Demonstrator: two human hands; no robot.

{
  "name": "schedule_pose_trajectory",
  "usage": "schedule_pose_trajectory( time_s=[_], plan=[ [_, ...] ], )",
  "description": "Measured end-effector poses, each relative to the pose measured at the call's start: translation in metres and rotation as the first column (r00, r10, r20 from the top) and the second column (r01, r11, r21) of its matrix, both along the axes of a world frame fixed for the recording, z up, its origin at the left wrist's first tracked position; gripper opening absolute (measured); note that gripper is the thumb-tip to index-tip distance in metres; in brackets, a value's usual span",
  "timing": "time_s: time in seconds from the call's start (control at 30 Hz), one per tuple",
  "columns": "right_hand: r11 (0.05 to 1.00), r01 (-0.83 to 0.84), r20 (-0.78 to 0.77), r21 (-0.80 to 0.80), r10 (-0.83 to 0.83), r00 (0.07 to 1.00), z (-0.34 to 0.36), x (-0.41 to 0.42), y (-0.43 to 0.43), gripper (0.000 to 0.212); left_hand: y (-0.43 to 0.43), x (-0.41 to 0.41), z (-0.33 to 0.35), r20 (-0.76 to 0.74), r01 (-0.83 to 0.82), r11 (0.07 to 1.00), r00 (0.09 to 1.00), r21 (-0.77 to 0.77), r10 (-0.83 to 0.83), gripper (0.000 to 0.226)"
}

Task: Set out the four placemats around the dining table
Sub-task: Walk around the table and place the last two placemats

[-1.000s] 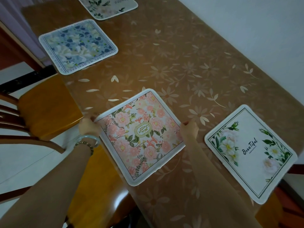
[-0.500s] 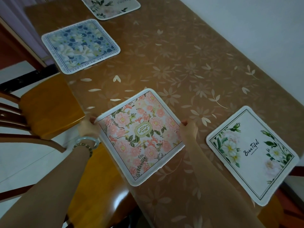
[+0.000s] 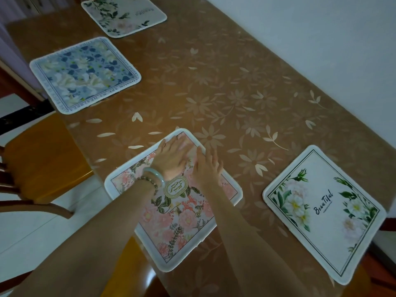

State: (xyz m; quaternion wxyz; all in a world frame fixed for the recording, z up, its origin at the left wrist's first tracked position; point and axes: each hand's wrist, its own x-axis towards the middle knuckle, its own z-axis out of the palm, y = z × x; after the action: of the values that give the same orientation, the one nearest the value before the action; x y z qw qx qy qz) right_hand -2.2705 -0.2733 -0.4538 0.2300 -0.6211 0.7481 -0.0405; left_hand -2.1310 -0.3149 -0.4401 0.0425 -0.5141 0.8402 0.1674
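Head view: left hand (image 3: 173,159) lies flat, palm down, fingers spread and extended, on the far part of the pink floral placemat (image 3: 182,211). It grips nothing. A pale bangle (image 3: 155,173) and a bead bracelet (image 3: 147,182) sit on that wrist. Right hand (image 3: 206,166) is just beside the left, also flat and open, palm on the same mat, fingers pointing away from the body; nothing held. Both forearms cross over the near half of the mat.

The pink mat lies flat at the near long edge of the table (image 3: 235,82), turned at an angle, with one corner overhanging the edge. To its right, near but apart, a white placemat (image 3: 323,213) with green leaves and the word "Beautiful" lies flat, also angled. Farther along the left side, well apart, lies a blue floral placemat (image 3: 85,75); beyond it, at the far end, a cream placemat (image 3: 124,15) with dark leaves, partly cut off by the frame. The table carries a brown flower-patterned cover. A wooden chair (image 3: 40,155) stands at the left, beside the table edge. A pale wall (image 3: 321,39) runs along the table's right side.
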Motion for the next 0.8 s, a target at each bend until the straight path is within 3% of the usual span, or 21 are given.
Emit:
schedule_pose_trajectory(
  time_s=[0.1,0.3,0.53,0.67,0.8],
  plan=[
    [0.997,-0.073,-0.035,0.04,0.074,0.997,-0.016,-0.006,0.0,0.055,-0.01,-0.012,-0.017,0.096,0.03,0.997,0.995,0.073,-0.037,0.055],
    [0.986,-0.161,0.012,0.052,0.16,0.987,-0.013,-0.033,0.003,0.056,-0.016,0.006,-0.024,0.105,0.088,0.988,0.989,0.127,-0.102,0.055],
    [0.997,0.029,-0.099,0.065,-0.023,0.995,-0.011,-0.069,0.084,0.06,0.007,0.08,-0.02,0.107,0.063,0.991,0.991,0.116,-0.076,0.061],
    [0.997,0.051,-0.145,0.051,-0.044,0.988,-0.015,-0.059,0.089,0.061,0.026,0.101,-0.023,0.125,0.019,0.999,0.992,0.045,-0.025,0.053],
    [0.983,0.095,-0.14,0.16,-0.073,0.987,-0.003,-0.056,0.083,0.063,0.036,0.096,-0.015,0.189,-0.018,0.998,0.982,0.052,0.007,0.053]
  ],
)
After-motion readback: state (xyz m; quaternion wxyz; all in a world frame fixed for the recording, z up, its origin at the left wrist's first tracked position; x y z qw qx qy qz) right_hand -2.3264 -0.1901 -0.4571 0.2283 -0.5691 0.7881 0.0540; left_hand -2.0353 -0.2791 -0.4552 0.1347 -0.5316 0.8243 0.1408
